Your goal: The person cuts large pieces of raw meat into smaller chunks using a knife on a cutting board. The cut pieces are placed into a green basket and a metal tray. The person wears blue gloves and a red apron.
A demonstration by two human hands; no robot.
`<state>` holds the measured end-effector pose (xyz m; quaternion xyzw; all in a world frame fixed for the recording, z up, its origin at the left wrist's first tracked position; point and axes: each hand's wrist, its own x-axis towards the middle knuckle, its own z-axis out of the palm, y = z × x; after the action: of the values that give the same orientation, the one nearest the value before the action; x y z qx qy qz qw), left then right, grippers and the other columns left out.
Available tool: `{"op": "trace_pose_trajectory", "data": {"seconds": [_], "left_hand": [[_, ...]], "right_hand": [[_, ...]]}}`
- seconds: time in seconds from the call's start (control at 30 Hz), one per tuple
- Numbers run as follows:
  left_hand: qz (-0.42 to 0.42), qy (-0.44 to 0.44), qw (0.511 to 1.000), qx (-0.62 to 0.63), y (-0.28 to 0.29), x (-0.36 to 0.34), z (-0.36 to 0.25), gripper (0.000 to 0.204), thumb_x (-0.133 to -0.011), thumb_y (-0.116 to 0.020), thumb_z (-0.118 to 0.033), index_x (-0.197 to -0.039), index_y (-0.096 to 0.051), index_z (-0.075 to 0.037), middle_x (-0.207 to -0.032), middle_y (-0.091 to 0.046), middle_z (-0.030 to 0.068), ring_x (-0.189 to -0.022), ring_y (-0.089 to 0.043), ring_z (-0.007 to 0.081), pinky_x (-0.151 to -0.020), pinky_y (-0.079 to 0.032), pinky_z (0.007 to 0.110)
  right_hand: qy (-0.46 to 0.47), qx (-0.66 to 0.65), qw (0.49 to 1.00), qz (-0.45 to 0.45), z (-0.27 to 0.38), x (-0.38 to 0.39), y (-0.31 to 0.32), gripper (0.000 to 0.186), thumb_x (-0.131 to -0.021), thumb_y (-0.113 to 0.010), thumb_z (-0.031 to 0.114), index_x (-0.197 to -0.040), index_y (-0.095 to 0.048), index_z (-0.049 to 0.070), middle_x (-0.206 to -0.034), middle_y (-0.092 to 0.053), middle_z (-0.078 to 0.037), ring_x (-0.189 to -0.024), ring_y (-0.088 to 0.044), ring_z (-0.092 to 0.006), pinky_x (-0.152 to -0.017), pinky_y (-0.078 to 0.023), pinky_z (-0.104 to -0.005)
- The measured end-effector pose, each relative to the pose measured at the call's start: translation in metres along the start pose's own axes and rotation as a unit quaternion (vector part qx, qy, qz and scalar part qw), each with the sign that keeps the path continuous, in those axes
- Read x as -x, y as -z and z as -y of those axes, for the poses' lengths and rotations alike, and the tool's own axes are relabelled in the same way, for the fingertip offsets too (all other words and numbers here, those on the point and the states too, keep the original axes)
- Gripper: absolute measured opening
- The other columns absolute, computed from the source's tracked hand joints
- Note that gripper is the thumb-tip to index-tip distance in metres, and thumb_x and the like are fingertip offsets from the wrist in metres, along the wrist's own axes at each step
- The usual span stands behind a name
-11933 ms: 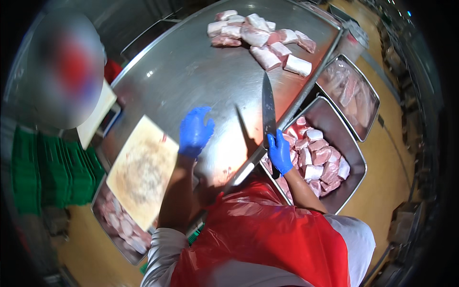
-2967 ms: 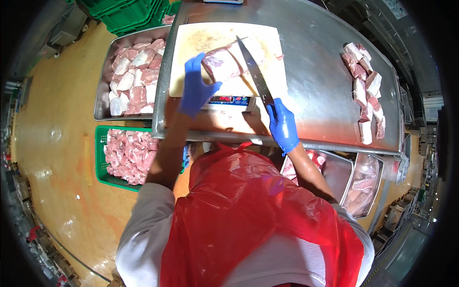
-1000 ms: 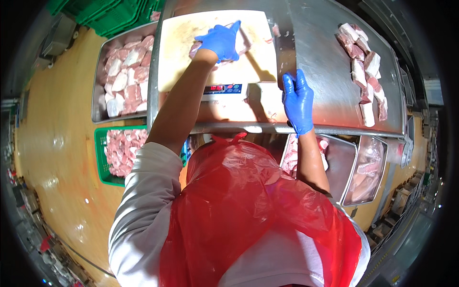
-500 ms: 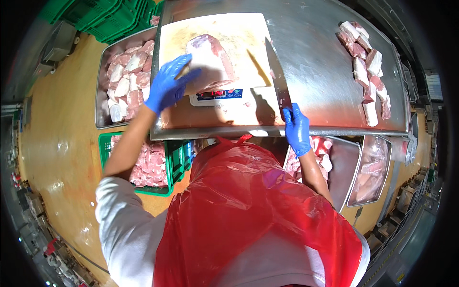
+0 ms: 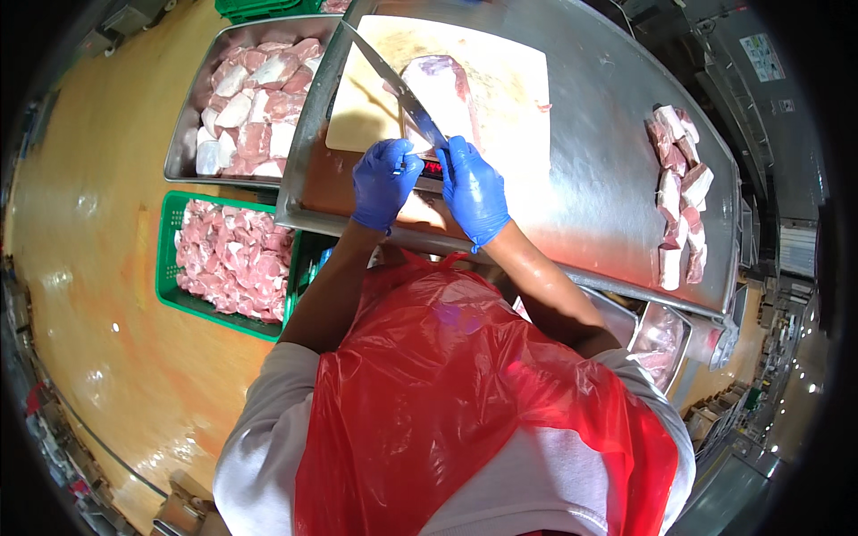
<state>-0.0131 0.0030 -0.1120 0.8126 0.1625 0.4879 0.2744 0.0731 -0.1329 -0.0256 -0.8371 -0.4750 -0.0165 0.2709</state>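
My right hand (image 5: 474,188), in a blue glove, is wrapped round the handle of a long knife (image 5: 393,82). The blade slants up and left over the white cutting board (image 5: 514,76), passing above the left edge of a slab of pale, fatty raw meat (image 5: 444,94). Just beside it my left hand (image 5: 384,183), gloved in blue too, is closed; a small dark and pale piece shows at its fingers, too hidden to name. Between the two hands a digital scale's red display (image 5: 433,166) shows in part at the board's near edge.
Cut meat pieces (image 5: 668,201) lie in rows on the right of the steel table (image 5: 590,116). At left stand a steel tray (image 5: 176,147) of meat chunks and a green crate (image 5: 165,259) of smaller pieces. A bag-lined tray (image 5: 660,344) sits below the table's right side.
My right hand has brought the knife from the board's right side leftward across the meat. My left hand has left the meat and come back near the right, closing. The view has turned.
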Motion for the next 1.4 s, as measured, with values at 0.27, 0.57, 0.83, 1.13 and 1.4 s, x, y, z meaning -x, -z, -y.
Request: {"op": "trace_pose_trajectory", "data": {"seconds": [0.27,0.57,0.83,1.13,1.4], "left_hand": [[0.027,0.143,0.988,-0.056,0.026,-0.002,0.007,0.014,-0.078,-0.073,-0.014,-0.092,-0.070,-0.012,-0.085,-0.069,0.0091,-0.072,-0.068,0.0293,-0.066,-0.055,0.040],[-0.023,0.185,0.982,0.028,0.022,-0.018,-0.030,0.015,-0.080,-0.072,-0.007,-0.093,-0.068,-0.002,-0.089,-0.070,0.0170,-0.083,-0.070,0.0312,-0.073,-0.054,0.038],[-0.048,0.252,0.966,0.023,0.007,-0.004,-0.015,0.011,-0.072,-0.074,-0.006,-0.077,-0.064,-0.005,-0.077,-0.065,0.0125,-0.072,-0.065,0.0286,-0.068,-0.052,0.038],[-0.060,0.354,0.933,0.029,0.163,0.052,0.084,0.017,-0.078,-0.077,-0.011,-0.087,-0.065,-0.004,-0.076,-0.062,0.0052,-0.068,-0.055,0.0143,-0.068,-0.050,0.030],[0.095,0.310,0.942,-0.088,0.140,-0.023,0.054,0.029,-0.095,-0.063,-0.013,-0.120,-0.064,0.002,-0.112,-0.070,0.0221,-0.098,-0.069,0.0276,-0.083,-0.055,0.039]], "right_hand": [[-0.059,0.150,0.951,0.263,-0.071,0.104,0.085,0.019,-0.093,-0.053,0.005,-0.111,-0.047,0.005,-0.091,-0.062,-0.026,-0.078,-0.065,-0.0474,-0.062,-0.051,-0.0549],[-0.021,0.041,0.983,0.176,-0.004,0.069,0.073,0.017,-0.096,-0.050,0.007,-0.111,-0.046,0.001,-0.093,-0.060,-0.029,-0.082,-0.064,-0.0481,-0.067,-0.052,-0.0549],[-0.046,0.132,0.967,0.213,0.015,0.006,0.018,0.022,-0.093,-0.049,0.006,-0.114,-0.043,0.002,-0.090,-0.063,-0.028,-0.076,-0.067,-0.0449,-0.064,-0.055,-0.0532],[-0.027,0.192,0.941,0.277,-0.059,0.115,0.132,0.017,-0.096,-0.054,0.008,-0.112,-0.050,0.003,-0.087,-0.065,-0.024,-0.074,-0.067,-0.0447,-0.061,-0.055,-0.0497],[-0.149,-0.039,0.985,-0.083,-0.067,0.100,0.087,0.020,-0.096,-0.061,0.002,-0.113,-0.053,-0.006,-0.083,-0.067,-0.024,-0.069,-0.067,-0.0422,-0.059,-0.051,-0.0432]]}}
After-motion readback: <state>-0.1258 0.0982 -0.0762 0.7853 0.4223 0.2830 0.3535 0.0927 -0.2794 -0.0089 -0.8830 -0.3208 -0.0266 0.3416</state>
